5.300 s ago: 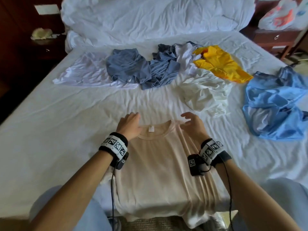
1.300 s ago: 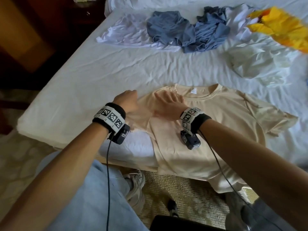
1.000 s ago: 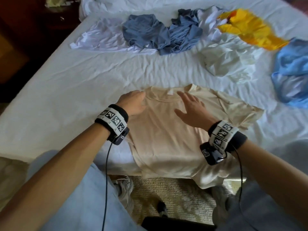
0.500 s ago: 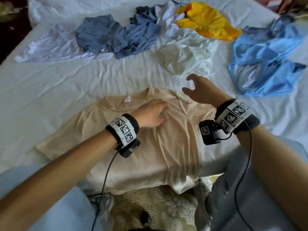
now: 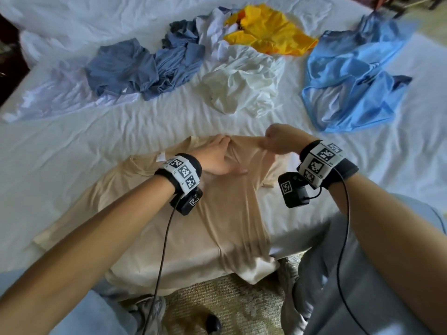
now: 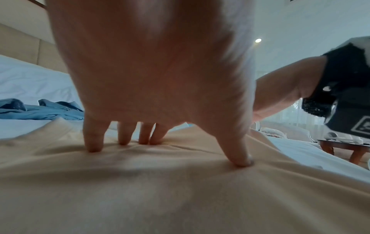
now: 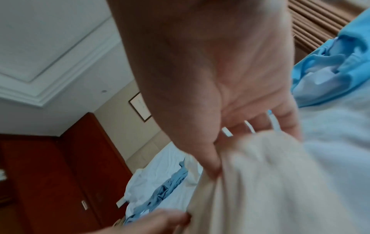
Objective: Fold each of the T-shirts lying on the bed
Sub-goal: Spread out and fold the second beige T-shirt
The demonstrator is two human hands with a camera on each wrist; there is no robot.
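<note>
My left hand (image 5: pixel 217 158) presses flat on the beige T-shirt (image 5: pixel 193 228) at the near edge of the bed (image 5: pixel 72 146) while my right hand (image 5: pixel 280 141) pinches its right sleeve, lifted (the hem already overhangs), so a hard pull could drag it off.

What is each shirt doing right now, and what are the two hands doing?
Beige shirt: spread flat, right side lifted, hem hanging off the bed.
Left hand: flat, pressing the beige shirt.
Right hand: grip on its right sleeve.
White shirt: crumpled.
Yellow shirt: crumpled.
Light blue shirt: crumpled.
Grey-blue shirts: heaped together.
</note>
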